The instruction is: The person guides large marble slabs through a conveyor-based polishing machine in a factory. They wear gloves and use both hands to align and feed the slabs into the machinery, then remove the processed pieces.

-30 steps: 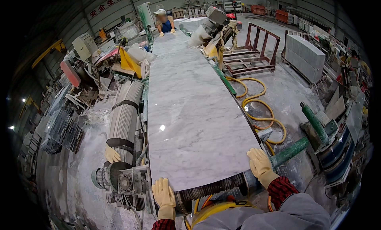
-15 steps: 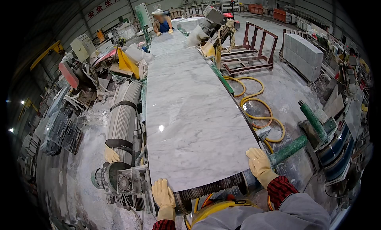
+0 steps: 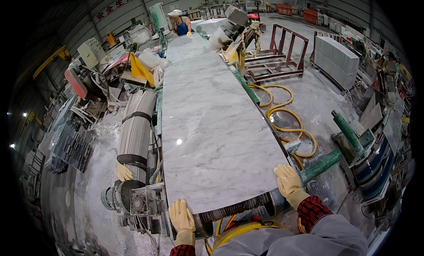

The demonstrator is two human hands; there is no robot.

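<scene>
The marble slab (image 3: 207, 123), long, white and grey-veined, lies flat on a roller line and runs straight away from the person. Its near end sits between the two hands. The left hand (image 3: 182, 216), in a pale yellow glove, rests flat with fingers spread at the slab's near left corner. The right hand (image 3: 288, 183), gloved the same, lies open on the near right corner with the fingers pointing along the edge. Neither pinches anything. Just under the slab's near edge, between the hands, a ribbed dark roller (image 3: 238, 209) carries it.

The likeliest trouble, judging from this, is fingers caught between the slab's edge and the roller, since both hands sit right at that nip. A slab this long could also slew if pushed unevenly, and drive its right edge toward the green post (image 3: 321, 165) just beyond the right hand. The floor looks wet and pale with slurry, and a yellow hose (image 3: 287, 119) loops on it ahead and to the right of the right hand. Both could cause a slip or a trip.

Far ahead of the right hand stands a block of stacked pale slabs (image 3: 336, 62), boxy and grey-white. Far ahead of the left hand a long wall sign (image 3: 115, 5) carries red characters on a pale band. A second person (image 3: 180, 23) stands at the slab's far end.
</scene>
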